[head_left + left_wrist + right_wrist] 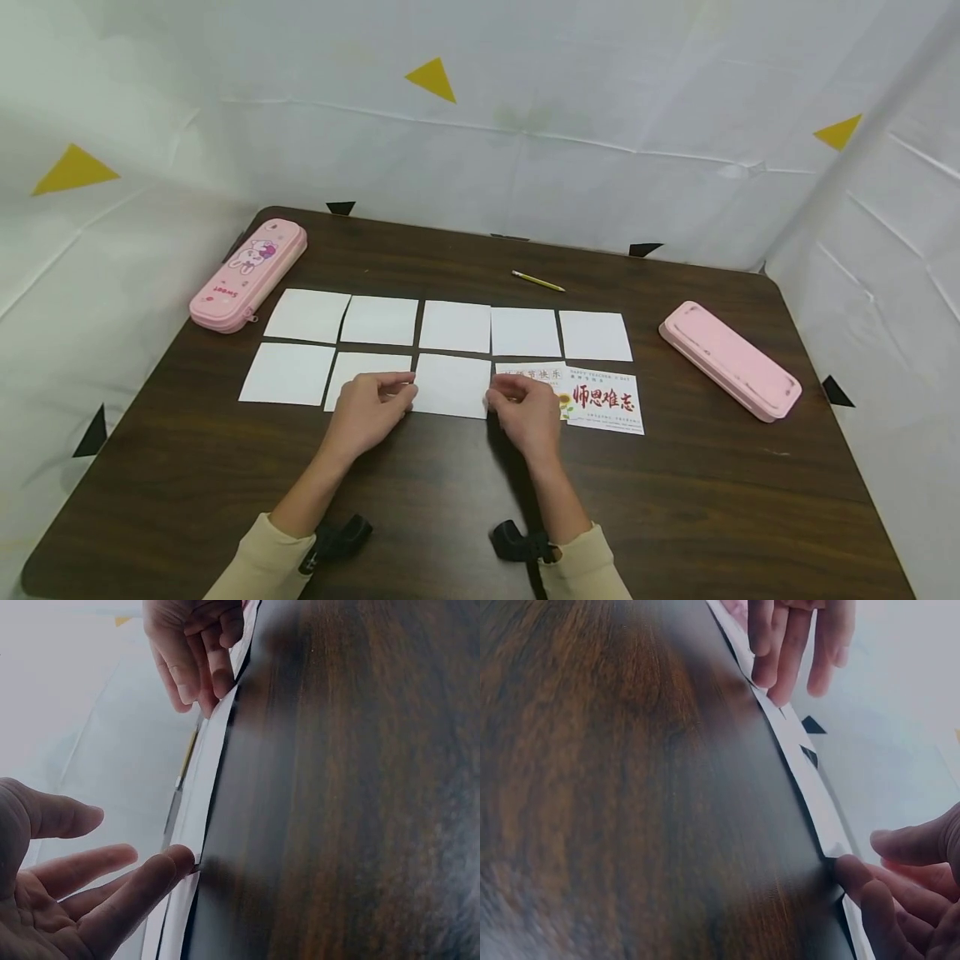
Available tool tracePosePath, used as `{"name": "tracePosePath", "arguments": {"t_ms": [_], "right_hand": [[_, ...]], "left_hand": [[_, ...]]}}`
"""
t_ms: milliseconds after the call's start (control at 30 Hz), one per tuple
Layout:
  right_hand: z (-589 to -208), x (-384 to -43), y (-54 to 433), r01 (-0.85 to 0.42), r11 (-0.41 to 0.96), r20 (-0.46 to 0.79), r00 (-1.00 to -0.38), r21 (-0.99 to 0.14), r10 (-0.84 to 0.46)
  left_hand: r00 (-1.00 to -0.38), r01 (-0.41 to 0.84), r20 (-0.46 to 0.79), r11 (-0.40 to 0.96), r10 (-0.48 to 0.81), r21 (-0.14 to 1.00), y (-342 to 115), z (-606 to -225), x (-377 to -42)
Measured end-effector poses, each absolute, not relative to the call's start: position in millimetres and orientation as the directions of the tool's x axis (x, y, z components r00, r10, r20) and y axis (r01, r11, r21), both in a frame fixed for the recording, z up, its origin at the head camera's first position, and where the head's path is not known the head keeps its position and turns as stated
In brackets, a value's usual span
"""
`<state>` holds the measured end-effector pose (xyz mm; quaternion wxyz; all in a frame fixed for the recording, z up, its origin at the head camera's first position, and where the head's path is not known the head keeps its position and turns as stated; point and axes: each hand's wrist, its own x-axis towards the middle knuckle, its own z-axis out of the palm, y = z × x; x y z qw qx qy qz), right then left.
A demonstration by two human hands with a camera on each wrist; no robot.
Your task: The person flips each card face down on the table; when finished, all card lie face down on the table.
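White paper cards lie in two rows on the dark wooden table. My left hand [367,412] is at the left edge of the front row's middle card [452,385], partly covering the card beside it [360,364]. Loosely bent fingers touch the edge, and the left wrist view shows the thumb raised apart. At that middle card's right edge is my right hand [528,417], its thumb also apart from the fingers in the right wrist view. It partly hides a printed card [546,372] with a sunflower. Beside that, a card with red Chinese characters [603,400] lies at the row's right end.
A pink pencil case with a cartoon print [249,275] lies at the table's left edge. Another pink case [731,360] lies on the right. A yellow pencil [537,281] rests behind the back row of cards [455,327]. White sheeting [525,158] surrounds the table.
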<state>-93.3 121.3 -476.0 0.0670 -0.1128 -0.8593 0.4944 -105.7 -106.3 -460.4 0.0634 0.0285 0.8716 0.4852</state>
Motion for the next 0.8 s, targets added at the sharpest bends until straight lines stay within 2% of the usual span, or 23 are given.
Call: {"name": "tracePosePath", "arguments": {"t_ms": [433, 667, 800], "right_hand": [[-474, -95, 121, 0.121, 0.457, -0.005, -0.969, -0.882, 0.247], [-466, -94, 145, 0.138, 0.311, -0.065, -0.970, -0.940, 0.235], [-457, -92, 171, 0.177, 0.357, -0.063, -0.950, -0.917, 0.307]], "left_hand": [[-0.986, -0.030, -0.106, 0.492, 0.126, 0.870, -109, -457, -104], [-0.986, -0.018, -0.094, 0.467, 0.139, 0.884, -110, -453, -103], [-0.965, -0.068, -0.151, 0.353, 0.214, 0.933, -102, -450, -101]]}}
